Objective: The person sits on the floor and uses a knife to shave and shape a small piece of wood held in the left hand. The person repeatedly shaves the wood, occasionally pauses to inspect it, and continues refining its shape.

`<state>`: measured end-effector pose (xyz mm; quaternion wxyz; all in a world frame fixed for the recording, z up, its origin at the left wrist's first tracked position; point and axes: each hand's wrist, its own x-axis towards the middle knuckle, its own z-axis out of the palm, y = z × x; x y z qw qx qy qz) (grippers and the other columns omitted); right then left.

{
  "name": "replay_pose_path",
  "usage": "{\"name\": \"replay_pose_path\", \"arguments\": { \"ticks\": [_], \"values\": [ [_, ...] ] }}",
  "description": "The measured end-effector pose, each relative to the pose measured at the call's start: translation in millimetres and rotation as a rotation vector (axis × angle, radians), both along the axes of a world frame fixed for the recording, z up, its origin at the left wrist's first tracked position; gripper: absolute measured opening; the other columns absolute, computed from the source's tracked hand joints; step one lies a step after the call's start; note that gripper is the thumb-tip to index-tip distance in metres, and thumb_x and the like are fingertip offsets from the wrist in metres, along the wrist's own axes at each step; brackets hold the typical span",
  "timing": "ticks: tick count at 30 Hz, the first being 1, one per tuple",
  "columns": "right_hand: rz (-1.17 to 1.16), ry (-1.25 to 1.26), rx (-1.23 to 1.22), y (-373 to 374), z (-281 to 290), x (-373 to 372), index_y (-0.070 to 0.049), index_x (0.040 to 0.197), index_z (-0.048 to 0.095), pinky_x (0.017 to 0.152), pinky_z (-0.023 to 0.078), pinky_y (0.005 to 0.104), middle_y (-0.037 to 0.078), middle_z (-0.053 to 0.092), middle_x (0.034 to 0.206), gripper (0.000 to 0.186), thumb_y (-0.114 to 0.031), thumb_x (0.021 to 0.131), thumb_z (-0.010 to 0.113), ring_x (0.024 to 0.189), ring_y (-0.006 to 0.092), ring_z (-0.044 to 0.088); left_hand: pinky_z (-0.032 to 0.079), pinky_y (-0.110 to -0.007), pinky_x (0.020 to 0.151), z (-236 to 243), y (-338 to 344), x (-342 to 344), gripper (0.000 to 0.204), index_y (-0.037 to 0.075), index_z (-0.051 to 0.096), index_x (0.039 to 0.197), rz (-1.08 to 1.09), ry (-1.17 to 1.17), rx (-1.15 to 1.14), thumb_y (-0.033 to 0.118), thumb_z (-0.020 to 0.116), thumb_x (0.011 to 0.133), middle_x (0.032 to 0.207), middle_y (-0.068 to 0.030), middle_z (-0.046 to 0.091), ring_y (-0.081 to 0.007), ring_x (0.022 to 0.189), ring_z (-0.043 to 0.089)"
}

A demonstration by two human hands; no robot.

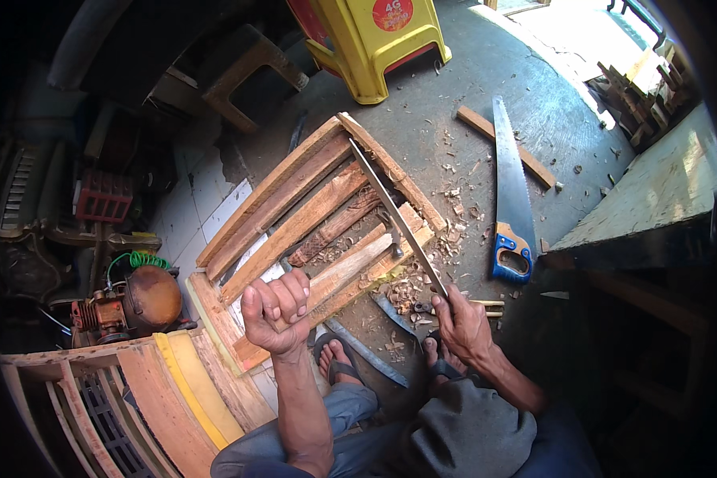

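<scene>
My right hand grips the near end of a long, narrow metal blade. Its handle is hidden in my fist, and its far tip reaches over a slatted wooden frame. My left hand is closed with the fingers curled, above the near side of that frame. Whether something is inside it cannot be made out. A pale wooden strip runs from beside the left hand toward the blade. Below the blade, a hammer head shows on the frame. Wood shavings are heaped between the frame and my right hand.
A blue-handled handsaw lies across a wooden batten at the right. A yellow plastic stool stands beyond. Left are an air compressor and another slatted frame. A worn board-topped bench juts in at right.
</scene>
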<state>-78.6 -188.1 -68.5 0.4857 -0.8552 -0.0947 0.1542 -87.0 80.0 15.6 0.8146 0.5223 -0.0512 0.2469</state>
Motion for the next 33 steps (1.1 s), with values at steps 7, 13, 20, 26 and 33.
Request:
{"name": "replay_pose_path", "arguments": {
  "ticks": [7, 13, 20, 26, 33],
  "values": [
    [0.074, -0.017, -0.012, 5.4, -12.4, -8.8, -0.005, 0.105, 0.056, 0.05, 0.047, 0.0499, 0.02, 0.062, 0.062, 0.017, -0.021, 0.101, 0.059, 0.056, 0.042, 0.064, 0.039, -0.038, 0.075, 1.9, -4.5, -1.8, 0.039, 0.015, 0.043, 0.072, -0.069, 0.031, 0.03, 0.034, 0.04, 0.106, 0.053, -0.0011, 0.044, -0.0173, 0.057, 0.044],
    [0.043, 0.026, -0.061, 2.2, -14.6, -5.2, -0.004, 0.103, 0.057, 0.05, 0.045, 0.0491, 0.022, 0.059, 0.061, 0.017, -0.021, 0.102, 0.058, 0.054, 0.0419, 0.062, 0.039, -0.041, 0.083, -0.8, -18.8, -7.3, 0.036, 0.012, 0.045, 0.074, -0.017, 0.096, 0.078, 0.032, 0.044, 0.104, 0.063, -0.0052, 0.05, -0.02, 0.07, 0.049],
    [0.024, 0.139, -0.006, 6.0, -3.1, 1.2, -0.002, 0.102, 0.059, 0.055, 0.047, 0.0512, 0.025, 0.059, 0.063, 0.023, -0.025, 0.102, 0.056, 0.06, 0.0452, 0.064, 0.041, -0.044, 0.086, -1.7, -34.4, -7.4, 0.045, 0.009, 0.048, 0.075, -0.073, 0.1, 0.149, 0.039, 0.038, 0.106, 0.071, -0.0108, 0.054, -0.0241, 0.073, 0.053],
    [-0.005, 0.18, 0.022, 5.2, -3.9, 0.5, -0.002, 0.101, 0.059, 0.057, 0.047, 0.0524, 0.026, 0.06, 0.064, 0.025, -0.027, 0.103, 0.056, 0.065, 0.048, 0.064, 0.042, -0.043, 0.088, 9.7, -35.0, -5.8, 0.068, 0.007, 0.053, 0.075, -0.342, 0.104, 0.562, 0.056, 0.019, 0.108, 0.073, -0.0136, 0.063, -0.0277, 0.076, 0.062],
    [0.009, 0.101, -0.024, 4.4, 5.6, -3.6, -0.002, 0.104, 0.058, 0.051, 0.045, 0.0504, 0.023, 0.058, 0.06, 0.02, -0.021, 0.101, 0.059, 0.06, 0.0447, 0.063, 0.043, -0.038, 0.081, 14.0, -58.5, 12.7, 0.058, 0.001, 0.055, 0.089, 0.314, 0.187, 0.718, 0.046, 0.025, 0.111, 0.074, -0.0096, 0.053, -0.0219, 0.075, 0.053]
  ]
}}
